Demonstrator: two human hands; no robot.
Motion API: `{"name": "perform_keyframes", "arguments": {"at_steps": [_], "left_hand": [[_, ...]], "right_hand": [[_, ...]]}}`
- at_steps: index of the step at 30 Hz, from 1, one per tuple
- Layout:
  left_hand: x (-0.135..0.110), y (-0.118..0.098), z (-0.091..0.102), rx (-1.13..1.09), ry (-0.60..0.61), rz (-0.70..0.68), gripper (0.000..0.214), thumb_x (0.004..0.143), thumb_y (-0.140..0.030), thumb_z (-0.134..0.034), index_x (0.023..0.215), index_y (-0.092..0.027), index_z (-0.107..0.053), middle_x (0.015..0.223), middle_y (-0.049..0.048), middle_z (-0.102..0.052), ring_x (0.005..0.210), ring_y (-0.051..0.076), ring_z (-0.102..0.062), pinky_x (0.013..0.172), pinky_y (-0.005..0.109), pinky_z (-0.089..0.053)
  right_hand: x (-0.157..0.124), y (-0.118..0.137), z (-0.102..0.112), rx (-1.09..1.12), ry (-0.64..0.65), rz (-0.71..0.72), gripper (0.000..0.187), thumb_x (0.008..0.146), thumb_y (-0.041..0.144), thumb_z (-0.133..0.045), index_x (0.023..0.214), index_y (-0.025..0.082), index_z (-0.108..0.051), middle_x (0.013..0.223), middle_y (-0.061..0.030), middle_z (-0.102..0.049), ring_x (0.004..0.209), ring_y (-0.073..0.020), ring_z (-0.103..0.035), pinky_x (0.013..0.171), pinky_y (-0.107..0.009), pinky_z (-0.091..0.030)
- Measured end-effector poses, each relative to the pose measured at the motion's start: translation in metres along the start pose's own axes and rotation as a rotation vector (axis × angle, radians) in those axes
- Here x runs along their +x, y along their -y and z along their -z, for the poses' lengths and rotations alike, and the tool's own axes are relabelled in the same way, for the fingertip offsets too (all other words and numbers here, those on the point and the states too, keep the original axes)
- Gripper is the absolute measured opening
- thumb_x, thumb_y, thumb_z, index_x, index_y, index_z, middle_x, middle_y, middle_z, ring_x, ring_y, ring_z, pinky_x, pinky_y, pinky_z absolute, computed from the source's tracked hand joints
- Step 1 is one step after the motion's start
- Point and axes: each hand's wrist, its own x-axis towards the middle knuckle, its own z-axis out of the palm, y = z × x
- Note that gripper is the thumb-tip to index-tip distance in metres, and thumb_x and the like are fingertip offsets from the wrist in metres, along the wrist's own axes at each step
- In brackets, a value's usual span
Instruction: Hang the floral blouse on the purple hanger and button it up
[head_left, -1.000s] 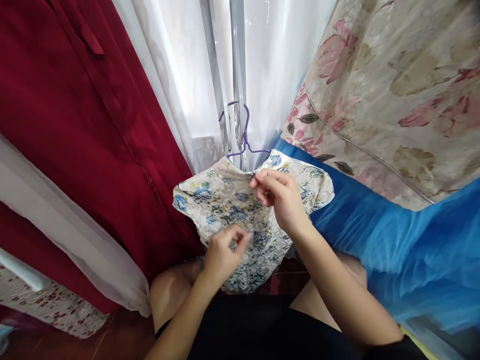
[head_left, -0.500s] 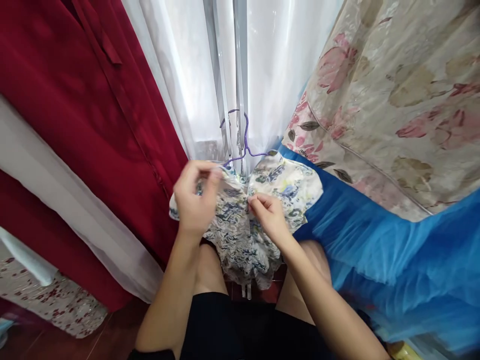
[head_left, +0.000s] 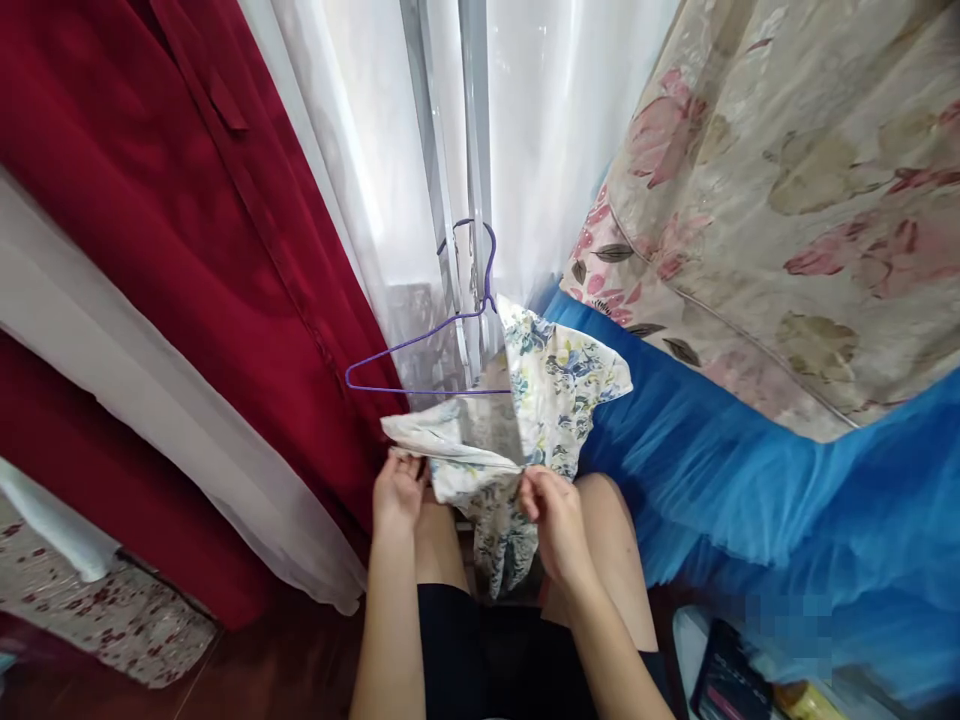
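Observation:
A small white garment (head_left: 551,390) with a blue and yellow flower print hangs by one shoulder on a purple hanger (head_left: 405,345). The hanger's left arm is bare, and its hook is up by the grey vertical strips. My left hand (head_left: 397,490) is closed on the garment's loose side, pulled down below the hanger's bar. Pinched in the fingers of my right hand (head_left: 551,505) is the edge of the front opening, near the middle. Fabric hides some of the left fingertips.
Red curtains (head_left: 247,250) hang at the left, white sheer cloth (head_left: 360,150) behind the hanger. A floral cloth (head_left: 750,230) and blue tulle (head_left: 720,470) fill the right. A dark packet (head_left: 731,665) lies low at the right, above the red-brown floor.
The garment's left shoulder has come off the hanger, baring that arm. Both my hands have moved down, the left one drawing the fabric with it.

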Motion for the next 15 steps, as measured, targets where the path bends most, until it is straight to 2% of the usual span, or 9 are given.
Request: {"name": "perform_keyframes", "arguments": {"at_steps": [2, 4, 7, 10, 12, 15], "left_hand": [[-0.016, 0.029, 0.007, 0.015, -0.024, 0.096, 0.009, 0.093, -0.018, -0.059, 0.087, -0.017, -0.064, 0.083, 0.0061, -0.071, 0.078, 0.017, -0.068, 0.083, 0.036, -0.054], [-0.031, 0.047, 0.006, 0.015, 0.019, 0.129, 0.003, 0.090, -0.017, -0.064, 0.088, -0.017, -0.065, 0.096, 0.0079, -0.073, 0.093, 0.019, -0.069, 0.092, 0.040, -0.053], [-0.054, 0.052, -0.010, 0.033, 0.288, 0.071, 0.013, 0.086, -0.026, -0.076, 0.089, -0.018, -0.067, 0.107, 0.0067, -0.071, 0.108, 0.022, -0.065, 0.100, 0.040, -0.051], [-0.082, 0.044, -0.032, 0.054, 0.548, 0.029, 0.020, 0.087, -0.037, -0.077, 0.091, -0.019, -0.067, 0.111, 0.0073, -0.069, 0.110, 0.023, -0.064, 0.101, 0.039, -0.049], [-0.103, 0.041, -0.044, 0.095, 0.646, 0.033, 0.019, 0.091, -0.038, -0.073, 0.092, -0.020, -0.067, 0.122, 0.0084, -0.068, 0.113, 0.025, -0.064, 0.102, 0.039, -0.048], [-0.133, 0.045, -0.056, 0.248, 0.779, 0.022, 0.017, 0.096, -0.038, -0.067, 0.095, -0.021, -0.069, 0.131, 0.0107, -0.066, 0.120, 0.027, -0.062, 0.103, 0.040, -0.047]], "right_hand": [[0.005, -0.005, 0.025, 0.188, -0.154, -0.052, 0.031, 0.081, 0.039, -0.069, 0.063, 0.020, -0.052, 0.048, 0.0090, -0.035, 0.044, -0.0076, -0.026, 0.044, -0.022, -0.024], [0.008, -0.008, 0.048, 0.284, -0.259, -0.075, 0.030, 0.078, 0.039, -0.070, 0.065, 0.022, -0.048, 0.050, 0.0111, -0.029, 0.043, -0.0074, -0.022, 0.041, -0.021, -0.024], [0.003, -0.016, 0.069, 0.273, -0.334, -0.069, 0.036, 0.079, 0.042, -0.072, 0.066, 0.022, -0.045, 0.053, 0.0107, -0.032, 0.044, -0.0074, -0.025, 0.042, -0.020, -0.027], [-0.007, -0.024, 0.070, 0.050, -0.377, -0.040, 0.047, 0.084, 0.052, -0.073, 0.062, 0.022, -0.045, 0.055, 0.0068, -0.039, 0.048, -0.0093, -0.033, 0.045, -0.022, -0.031], [-0.012, -0.026, 0.065, -0.202, -0.344, 0.042, 0.049, 0.088, 0.058, -0.069, 0.062, 0.021, -0.050, 0.058, 0.0037, -0.045, 0.056, -0.0125, -0.040, 0.053, -0.024, -0.038], [-0.019, -0.024, 0.053, -0.374, -0.129, 0.067, 0.043, 0.087, 0.062, -0.068, 0.074, 0.022, -0.064, 0.074, -0.0021, -0.061, 0.081, -0.0217, -0.058, 0.079, -0.032, -0.050]]}}
